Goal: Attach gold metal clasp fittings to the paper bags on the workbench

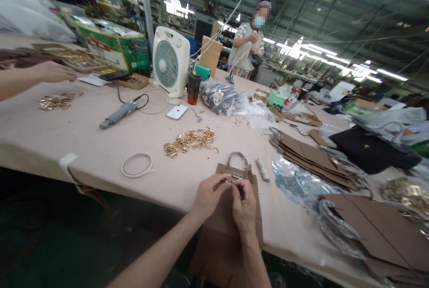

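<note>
A brown handbag [217, 230] with a plastic-wrapped handle [237, 155] lies at the table's front edge, its lower part hanging over. My left hand [210, 193] and my right hand [244, 203] meet above its upper part. Between their pinched fingertips is a small shiny metal fitting, partly hidden by the fingers. A gold-coloured clasp piece [237, 175] shows on the bag just beyond the fingers. Past the bag, a pile of gold metal fittings [191, 140] lies on the table. A roll of narrow white tape [136, 165] rests to the left.
An electric screwdriver [117, 115], a phone [177, 112], a dark cup [194, 87] and a fan [170, 62] stand or lie farther back. Stacked brown bag pieces [315, 158] and blue-grey scraps [295, 183] are at right. Another person's hand [55, 71] reaches in from the left.
</note>
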{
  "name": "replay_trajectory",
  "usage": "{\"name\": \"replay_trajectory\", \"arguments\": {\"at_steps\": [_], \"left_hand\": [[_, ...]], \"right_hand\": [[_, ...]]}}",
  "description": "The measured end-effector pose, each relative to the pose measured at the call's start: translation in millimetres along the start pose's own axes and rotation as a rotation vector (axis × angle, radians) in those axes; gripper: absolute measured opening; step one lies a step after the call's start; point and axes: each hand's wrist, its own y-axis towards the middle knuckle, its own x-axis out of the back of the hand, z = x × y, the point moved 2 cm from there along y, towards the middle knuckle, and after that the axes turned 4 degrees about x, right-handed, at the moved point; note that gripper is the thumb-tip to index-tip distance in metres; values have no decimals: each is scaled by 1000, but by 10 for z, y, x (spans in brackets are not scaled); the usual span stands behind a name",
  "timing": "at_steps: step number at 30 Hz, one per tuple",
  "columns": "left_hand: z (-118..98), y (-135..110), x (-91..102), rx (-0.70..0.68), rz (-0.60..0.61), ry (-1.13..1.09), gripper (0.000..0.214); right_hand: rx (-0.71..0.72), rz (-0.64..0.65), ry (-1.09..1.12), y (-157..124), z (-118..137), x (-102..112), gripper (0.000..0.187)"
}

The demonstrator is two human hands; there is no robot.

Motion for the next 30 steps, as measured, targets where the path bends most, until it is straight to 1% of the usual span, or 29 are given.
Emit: {"name": "replay_trajectory", "arguments": {"at_steps": [3, 8, 10, 12, 16, 18, 24, 30], "left_hand": [[-14, -7, 2, 75, 16, -19, 23], [52, -14, 6, 146, 12, -82, 30], [72, -9, 14, 158, 4, -97, 31], [70, -5, 21, 141, -3, -100, 31], [40, -14, 18, 75, 10, -80, 29], [36, -22, 14, 63, 12, -61, 29], [6, -42, 7, -8, 23, 53, 23], [-39, -61, -7, -106, 45, 116, 20]], "right_hand": [[19, 6, 1, -1, 2, 1, 10], [155, -32, -43, -18, 5, -17, 11], [176, -36, -34, -15, 1, -19, 9], [139, -39, 16, -1, -4, -6, 8], [47, -34, 98, 36, -10, 41, 14], [43, -20, 112, 42, -9, 53, 14], [16, -52, 90, 32, 1, 45, 15], [-79, -66, 169, 19, -20, 61, 20]]}}
